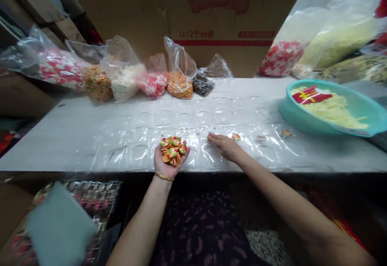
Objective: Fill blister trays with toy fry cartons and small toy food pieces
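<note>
My left hand (170, 165) is cupped palm up around a heap of small pizza-like pieces (171, 151), orange with red, green and cream tops. My right hand (224, 145) reaches over the clear plastic blister sheets (196, 153) on the table, its fingertips pinched on one small yellowish piece (209, 138), partly hidden by the fingers. To the right of that hand, single pieces sit in the sheet's hollows: a round pizza-like piece (236, 137), a paler piece (261, 138) and a darker-looking piece (286, 133).
Along the back stand a bag of orange bits (180, 86), a bag of dark bits (204, 84), a bag of white pieces (124, 84) and other bags. A turquoise basin (314, 119) with pale yellow pieces is at right. Behind rises a large cardboard box (223, 58).
</note>
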`<state>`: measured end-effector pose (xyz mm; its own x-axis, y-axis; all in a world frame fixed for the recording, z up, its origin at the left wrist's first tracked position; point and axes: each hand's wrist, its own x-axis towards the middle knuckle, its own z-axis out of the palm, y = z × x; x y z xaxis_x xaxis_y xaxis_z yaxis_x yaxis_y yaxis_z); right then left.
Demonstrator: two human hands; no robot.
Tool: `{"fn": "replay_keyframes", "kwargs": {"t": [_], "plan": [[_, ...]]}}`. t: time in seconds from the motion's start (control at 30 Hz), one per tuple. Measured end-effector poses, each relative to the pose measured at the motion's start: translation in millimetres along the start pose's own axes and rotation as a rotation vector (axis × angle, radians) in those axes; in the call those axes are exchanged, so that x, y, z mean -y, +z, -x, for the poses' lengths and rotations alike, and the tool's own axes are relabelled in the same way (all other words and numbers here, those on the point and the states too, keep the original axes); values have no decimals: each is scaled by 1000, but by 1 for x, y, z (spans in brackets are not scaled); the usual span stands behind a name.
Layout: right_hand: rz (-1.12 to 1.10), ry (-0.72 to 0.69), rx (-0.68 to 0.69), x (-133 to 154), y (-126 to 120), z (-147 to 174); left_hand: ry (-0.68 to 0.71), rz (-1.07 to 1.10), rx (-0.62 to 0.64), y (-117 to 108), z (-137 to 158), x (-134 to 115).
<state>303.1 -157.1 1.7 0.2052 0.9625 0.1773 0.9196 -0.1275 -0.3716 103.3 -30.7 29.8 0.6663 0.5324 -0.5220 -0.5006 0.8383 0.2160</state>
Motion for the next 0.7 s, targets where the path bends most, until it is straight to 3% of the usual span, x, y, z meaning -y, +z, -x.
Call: {"fn": "replay_keyframes", "kwargs": {"t": [0.13, 0.3, 0.4, 0.53, 0.6, 0.7], "plan": [[-320, -2, -211, 49, -4, -18, -39, -10, 29, 0, -1, 5], [-454, -97, -232, 95, 5, -34, -27, 7, 80, -3, -3, 3], [-653, 24, -241, 87, 8, -39, -3, 23, 70, -9, -1, -6], [-879, 324, -273, 56, 11, -54, 35, 47, 40, -23, 8, -25], [-934, 414, -207, 49, 15, -64, 65, 53, 23, -32, 14, -35], [-1086, 432, -88, 55, 21, -73, 96, 56, 4, -42, 23, -43]]}}
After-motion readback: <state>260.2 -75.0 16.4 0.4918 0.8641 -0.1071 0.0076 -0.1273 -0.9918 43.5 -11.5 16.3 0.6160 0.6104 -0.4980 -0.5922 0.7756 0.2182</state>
